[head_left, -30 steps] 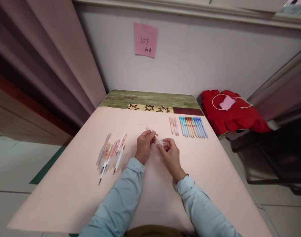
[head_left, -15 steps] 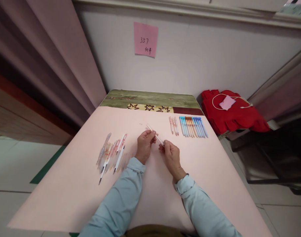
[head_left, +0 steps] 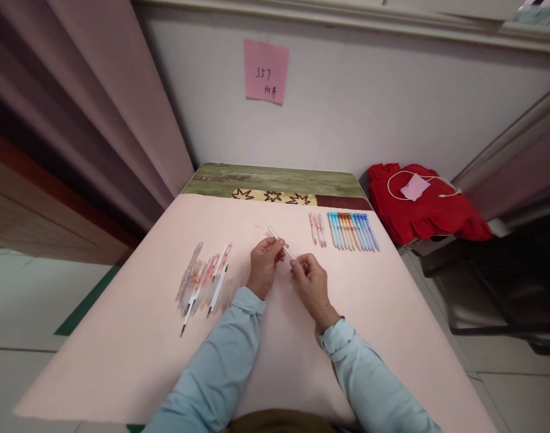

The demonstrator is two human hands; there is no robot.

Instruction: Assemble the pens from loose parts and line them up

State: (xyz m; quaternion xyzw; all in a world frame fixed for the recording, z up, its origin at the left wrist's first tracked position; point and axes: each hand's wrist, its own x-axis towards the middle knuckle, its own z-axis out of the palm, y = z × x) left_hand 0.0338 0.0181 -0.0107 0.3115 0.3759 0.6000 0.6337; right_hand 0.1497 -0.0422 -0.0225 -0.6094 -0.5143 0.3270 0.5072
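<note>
Over the middle of the table, my left hand (head_left: 266, 264) is closed in a pinch round a slim clear-and-white pen (head_left: 289, 253). My right hand (head_left: 312, 281) pinches the same pen at its nearer end, so it slants between both hands. Fingers cover parts of it. Left of my hands lies a loose pile of clear pen barrels (head_left: 207, 270), some with pink or orange prints, and white refills with dark tips (head_left: 217, 291) among them. To the right, a few pink-printed pens (head_left: 318, 230) lie side by side, next to a neat row of blue, brown and violet pens (head_left: 353, 232).
A pale pink cover (head_left: 135, 361) lies over the table, with a green patterned strip (head_left: 275, 177) at the far edge. A pink note (head_left: 266, 72) hangs on the wall. Beyond the right edge, a red cloth (head_left: 392, 210) carries a white cable and pink paper.
My right hand has shifted slightly up and left along the pen, and its fingers have changed their grip. My left hand stays in nearly the same place.
</note>
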